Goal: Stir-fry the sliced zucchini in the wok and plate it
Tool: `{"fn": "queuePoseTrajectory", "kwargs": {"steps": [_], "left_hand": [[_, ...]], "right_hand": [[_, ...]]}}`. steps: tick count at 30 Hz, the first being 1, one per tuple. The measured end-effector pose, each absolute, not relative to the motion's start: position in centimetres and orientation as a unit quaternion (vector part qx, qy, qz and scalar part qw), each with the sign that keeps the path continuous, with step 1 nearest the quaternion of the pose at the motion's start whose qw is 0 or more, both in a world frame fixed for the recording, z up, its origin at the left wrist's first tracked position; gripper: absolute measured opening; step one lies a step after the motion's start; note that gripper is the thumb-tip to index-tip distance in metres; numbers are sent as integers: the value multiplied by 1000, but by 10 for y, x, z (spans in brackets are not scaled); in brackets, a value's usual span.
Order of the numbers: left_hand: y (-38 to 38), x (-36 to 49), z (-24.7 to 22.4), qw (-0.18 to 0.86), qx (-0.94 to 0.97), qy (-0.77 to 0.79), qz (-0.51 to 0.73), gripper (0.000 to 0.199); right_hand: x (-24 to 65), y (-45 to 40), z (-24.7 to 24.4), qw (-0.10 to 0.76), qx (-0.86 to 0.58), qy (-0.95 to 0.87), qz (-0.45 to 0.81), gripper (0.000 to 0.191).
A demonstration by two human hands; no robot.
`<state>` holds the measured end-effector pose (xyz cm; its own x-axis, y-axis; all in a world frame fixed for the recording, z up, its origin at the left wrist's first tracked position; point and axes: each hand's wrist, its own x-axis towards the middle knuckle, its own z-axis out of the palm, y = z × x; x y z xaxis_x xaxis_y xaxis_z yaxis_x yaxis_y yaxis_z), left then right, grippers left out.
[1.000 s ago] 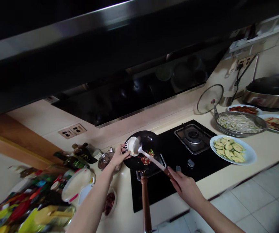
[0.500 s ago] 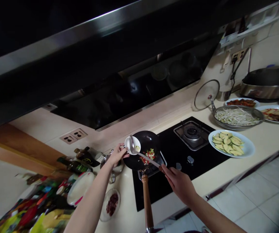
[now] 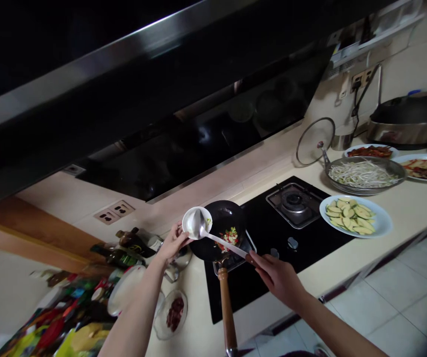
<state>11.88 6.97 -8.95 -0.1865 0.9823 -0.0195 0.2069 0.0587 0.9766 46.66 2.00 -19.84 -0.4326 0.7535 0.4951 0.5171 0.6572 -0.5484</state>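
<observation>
My left hand (image 3: 174,243) grips a small white bowl (image 3: 206,216) by its rim, tilted over the left edge of a black wok (image 3: 232,213). A few light green bits cling inside the bowl. My right hand (image 3: 276,277) is closed round the brown handle of a long metal ladle (image 3: 223,243), whose head lies in or over the bowl's mouth. Chopped red and pale pieces (image 3: 230,238) lie in the wok. The wok's wooden handle (image 3: 226,307) points towards me, with neither hand on it.
Sliced zucchini fills a plate (image 3: 386,225) right of the black stove (image 3: 258,282). Behind it stands a pan of bean sprouts (image 3: 362,176). Dark red meat sits in a glass bowl (image 3: 174,315) at lower left, near bottles (image 3: 119,255). The range hood (image 3: 198,144) hangs above.
The bowl has shifted slightly left, away from the wok's middle, with my left hand. The ladle's head has turned and its inner side shows more. My view has moved slightly.
</observation>
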Motion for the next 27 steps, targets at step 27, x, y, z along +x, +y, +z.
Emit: {"fn": "queuePoseTrajectory", "kwargs": {"steps": [27], "left_hand": [[65,131,-108,346,495,615,507,50]], "right_hand": [[461,16,-200,367,-283,-444,767,65]]}}
